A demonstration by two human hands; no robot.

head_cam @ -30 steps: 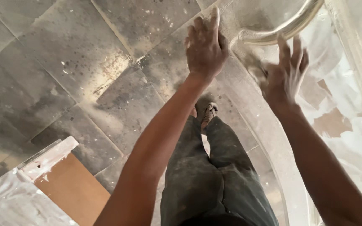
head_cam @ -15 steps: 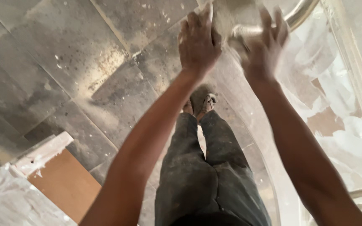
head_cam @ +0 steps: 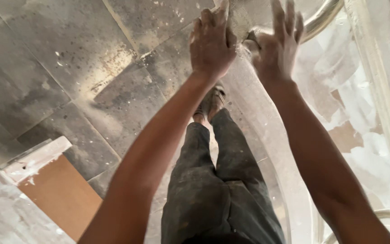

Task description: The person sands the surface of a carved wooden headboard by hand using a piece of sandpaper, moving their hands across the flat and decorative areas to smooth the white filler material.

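Both my arms reach forward and up against a dusty, clear curved panel (head_cam: pixel 267 135) that runs down past my legs. My left hand (head_cam: pixel 211 43) lies on it with the fingers bent, back towards me; what is under the palm is hidden. Close beside it, my right hand (head_cam: pixel 278 47) presses flat against the panel with the fingers straight and slightly apart. A grey, rough-looking patch (head_cam: pixel 239 18) shows between the two hands. Just above the right hand a curved shiny metal rail (head_cam: pixel 323 20) bends away.
Below are dark grey floor tiles (head_cam: pixel 68 77) speckled with white dust, my dark trousers (head_cam: pixel 217 194) and one shoe (head_cam: pixel 211 101). A brown board (head_cam: pixel 62 194) with white-splashed sheeting (head_cam: pixel 5 217) lies at the lower left. White-smeared covering (head_cam: pixel 366 113) fills the right side.
Both hands have moved up and closer together; the right hand shifted left towards the left hand and now sits almost against it near the metal rail.
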